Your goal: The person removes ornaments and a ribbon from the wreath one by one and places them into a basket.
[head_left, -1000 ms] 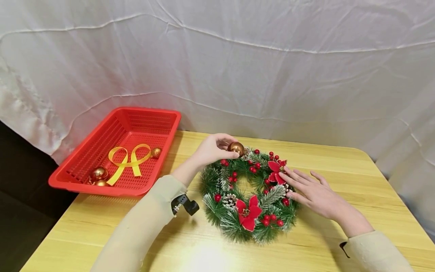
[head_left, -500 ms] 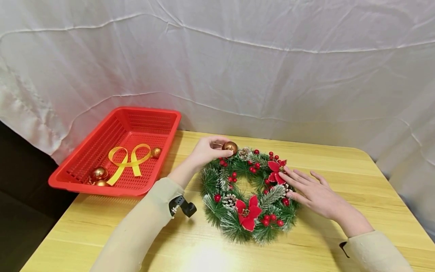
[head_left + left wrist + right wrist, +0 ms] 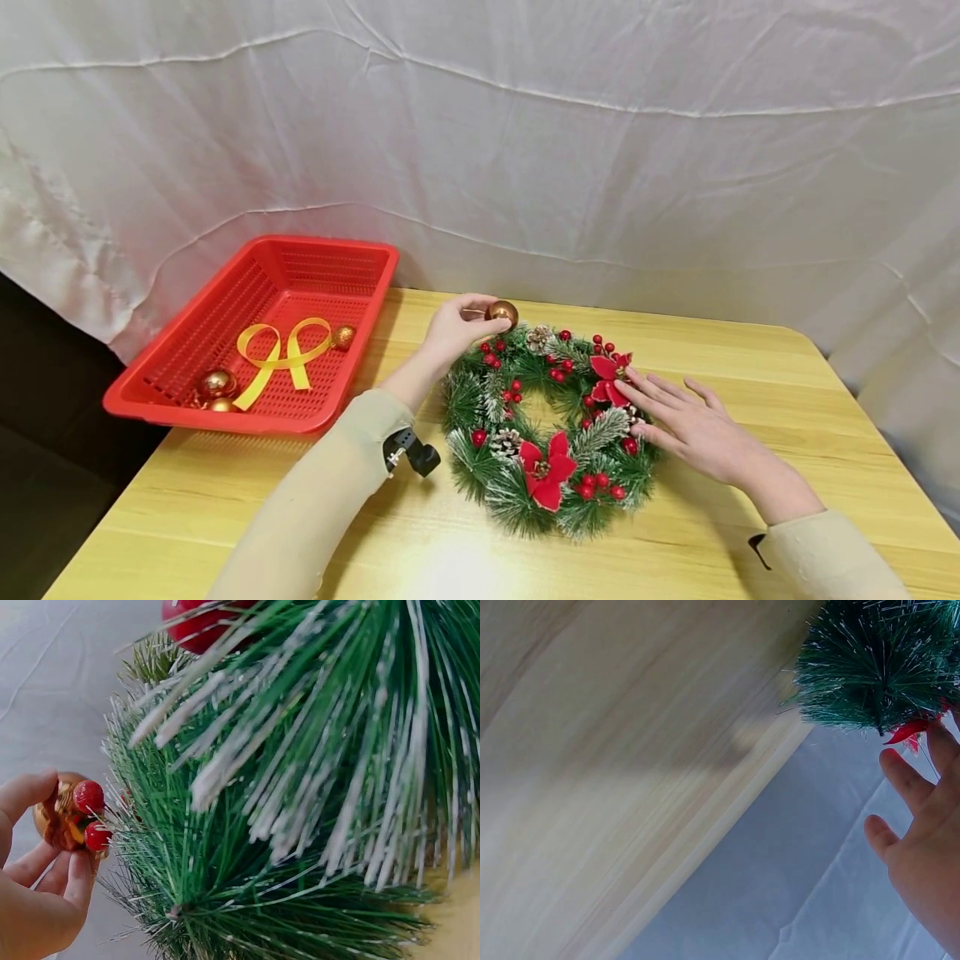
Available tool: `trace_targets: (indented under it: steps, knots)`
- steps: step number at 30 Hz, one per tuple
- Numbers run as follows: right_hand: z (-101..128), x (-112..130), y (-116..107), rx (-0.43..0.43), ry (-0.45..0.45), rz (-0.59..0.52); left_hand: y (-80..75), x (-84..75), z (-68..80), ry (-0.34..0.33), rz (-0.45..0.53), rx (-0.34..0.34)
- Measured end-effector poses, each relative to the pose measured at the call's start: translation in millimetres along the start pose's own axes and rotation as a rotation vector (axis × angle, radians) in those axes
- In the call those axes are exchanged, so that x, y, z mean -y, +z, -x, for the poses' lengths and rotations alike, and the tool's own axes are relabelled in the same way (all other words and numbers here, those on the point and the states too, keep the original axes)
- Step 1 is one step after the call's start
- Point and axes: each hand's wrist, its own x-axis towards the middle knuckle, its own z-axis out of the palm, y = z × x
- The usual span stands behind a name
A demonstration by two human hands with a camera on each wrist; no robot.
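A green pine wreath (image 3: pixel 547 429) with red poinsettias, berries and pinecones lies flat on the wooden table (image 3: pixel 810 400). My left hand (image 3: pixel 459 327) pinches a gold ball ornament (image 3: pixel 501 313) at the wreath's far left rim; in the left wrist view the ornament (image 3: pixel 58 819) shows between my fingertips, behind red berries and the wreath's needles (image 3: pixel 300 787). My right hand (image 3: pixel 693 425) lies flat with straight fingers on the wreath's right side, touching a poinsettia. In the right wrist view the right hand (image 3: pixel 922 825) reaches the wreath's edge (image 3: pixel 870 667).
A red plastic basket (image 3: pixel 187 408) stands at the table's left, holding a yellow ribbon (image 3: pixel 281 357) and gold ball ornaments (image 3: pixel 217 385). A white cloth backdrop (image 3: pixel 600 150) hangs behind the table. A small black camera mount (image 3: pixel 411 452) sits on my left sleeve.
My left hand has carried the gold ball a little left and away from me, off the wreath's top toward its far left rim. The right hand has stayed put.
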Motion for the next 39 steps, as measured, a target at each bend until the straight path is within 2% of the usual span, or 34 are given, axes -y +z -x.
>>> trace_targets:
  steps: [5, 11, 14, 19, 28, 34, 39]
  knots:
    - [-0.3, 0.3, -0.1, -0.005, -0.002, 0.001, -1.7, -1.5, -0.1, 0.030, 0.055, -0.078]
    - [-0.6, 1.0, -0.5, 0.001, 0.001, -0.004, -1.1, -4.4, 0.1, 0.042, 0.071, -0.086]
    - [-0.7, 1.2, -1.0, 0.003, 0.004, -0.008, 0.4, -6.7, 1.0, 0.053, 0.070, -0.055]
    - [-0.8, 1.1, -1.0, 0.006, 0.003, -0.010, 4.9, -10.9, 4.5, 0.065, 0.032, 0.058]
    - [-0.2, 0.7, -0.1, 0.007, 0.000, -0.007, 17.0, -15.5, 5.8, 0.047, 0.014, 0.185]
    - [0.0, 0.6, -0.1, 0.001, 0.000, -0.007, 19.7, -15.0, 4.2, 0.049, 0.011, 0.208]
    - [0.1, 0.6, -0.5, 0.002, 0.002, -0.013, 17.3, -10.0, 3.4, 0.029, -0.064, 0.198]
